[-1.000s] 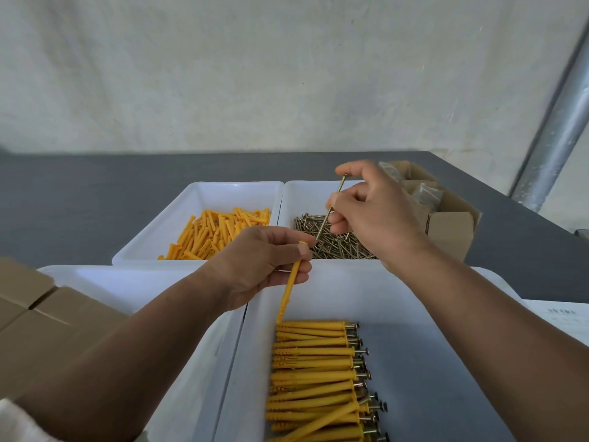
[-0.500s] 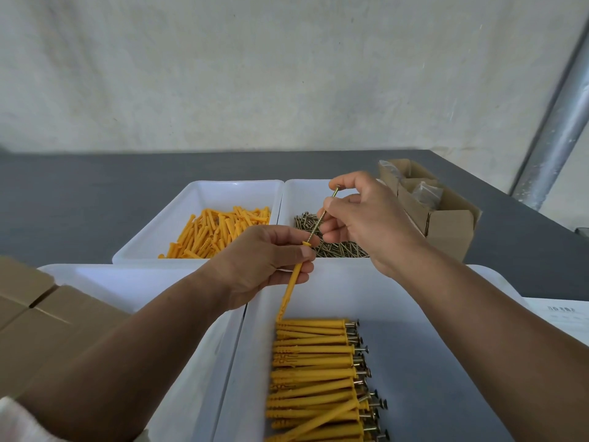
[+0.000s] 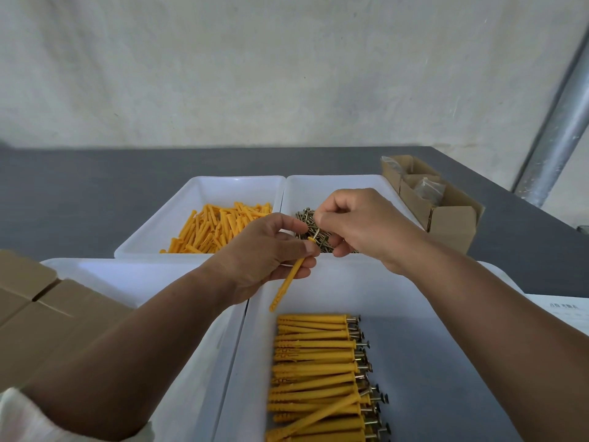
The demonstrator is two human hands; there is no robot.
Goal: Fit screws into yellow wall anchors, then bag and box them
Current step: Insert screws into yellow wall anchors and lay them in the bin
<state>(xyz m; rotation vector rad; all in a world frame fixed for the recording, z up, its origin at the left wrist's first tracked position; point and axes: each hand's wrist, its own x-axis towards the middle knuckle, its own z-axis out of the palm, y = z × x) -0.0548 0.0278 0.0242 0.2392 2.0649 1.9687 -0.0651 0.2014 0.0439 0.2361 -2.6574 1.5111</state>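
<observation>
Currently, left hand point(image 3: 264, 253): pinches anchor point(image 3: 287, 282), tip toward 7 o'clock.
Right hand point(image 3: 366, 231): knuckles up, fingertips clamped on screw point(image 3: 315, 233) at anchor's mouth.

Assembled anchor row point(image 3: 315, 346) cut off at bottom edge.

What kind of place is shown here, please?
Most likely a small packing workbench in a workshop. White trays hold loose yellow anchors and screws, a nearer tray holds finished anchors in rows, and cardboard boxes wait on the grey table.
</observation>
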